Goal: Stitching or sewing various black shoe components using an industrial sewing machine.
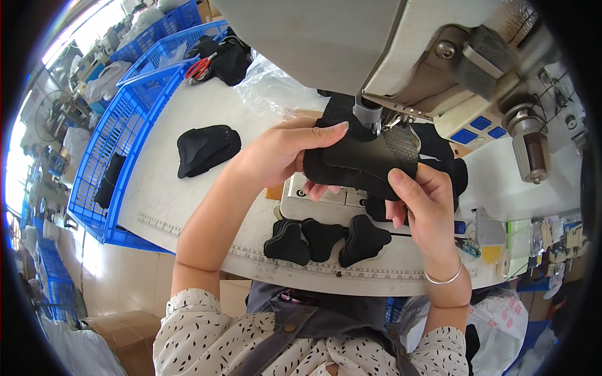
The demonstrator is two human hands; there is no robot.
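Note:
A black padded fabric piece [360, 153] with a mesh strip is held up under the needle area of a sewing machine [376, 122]. My left hand [291, 147] grips its left edge, thumb on top and fingers beneath. At its lower right corner, my right hand [423, 197] pinches the edge between thumb and fingers. Below the hands, small black curved pads [323, 239] lie in several little stacks near the table's front edge. Left of my left forearm rests another stack of black shaped pieces [208, 149]. More black pieces [433, 143] lie partly hidden behind the right hand.
Blue plastic baskets [125, 141] stand along the table's left side. Red-handled scissors [200, 67] and clear plastic film [276, 81] lie at the back left. A printed ruler strip [301, 266] runs along the front edge. Small snips [468, 247] lie at the right.

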